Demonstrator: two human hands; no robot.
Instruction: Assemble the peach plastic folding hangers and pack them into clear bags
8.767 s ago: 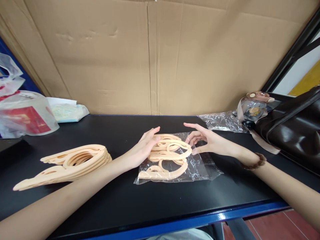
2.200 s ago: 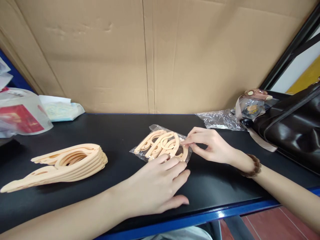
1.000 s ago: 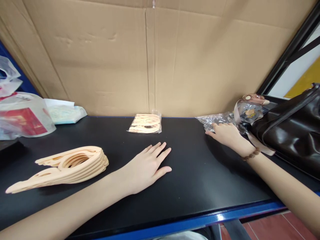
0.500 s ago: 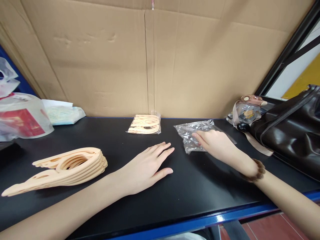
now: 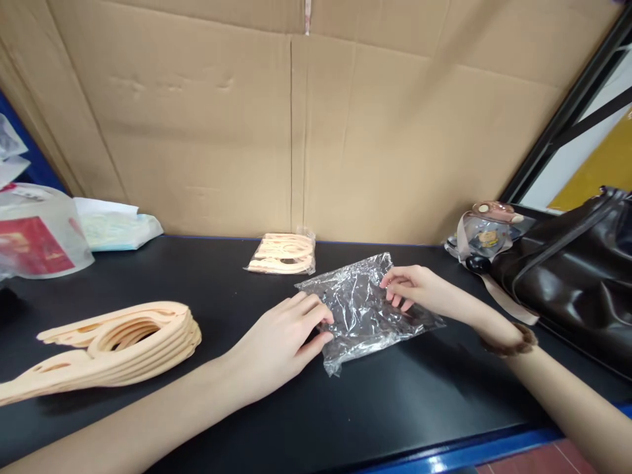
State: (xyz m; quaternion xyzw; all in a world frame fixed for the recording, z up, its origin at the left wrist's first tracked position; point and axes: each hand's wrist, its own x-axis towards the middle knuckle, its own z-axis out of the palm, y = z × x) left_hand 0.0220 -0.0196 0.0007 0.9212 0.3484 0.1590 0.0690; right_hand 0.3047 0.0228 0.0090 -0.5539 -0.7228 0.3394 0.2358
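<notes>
A clear plastic bag (image 5: 358,313), crinkled and shiny, lies on the black table between my hands. My right hand (image 5: 415,289), wearing a brown fuzzy band at the wrist, has its fingers curled and pinched at the bag's right part. At the bag's left edge is my left hand (image 5: 291,336), its fingers bent, with a gap between thumb and forefinger. Left of that forearm rests a stack of pale wooden hangers (image 5: 133,345) with rounded openings. Farther back, a clear packet of similar pale pieces (image 5: 284,253) lies near the cardboard.
Cardboard (image 5: 197,131) stands upright behind the black table (image 5: 306,421). On the right are a dark leather bag (image 5: 573,276) and a clear bottle with a strap (image 5: 486,234). A translucent tub (image 5: 44,230) and a pale soft packet (image 5: 116,227) stand at left.
The plastic bag has moved left and nearer, now spread flatter, with my right hand on it. My left hand's fingers have gone from stretched out to bent at its edge.
</notes>
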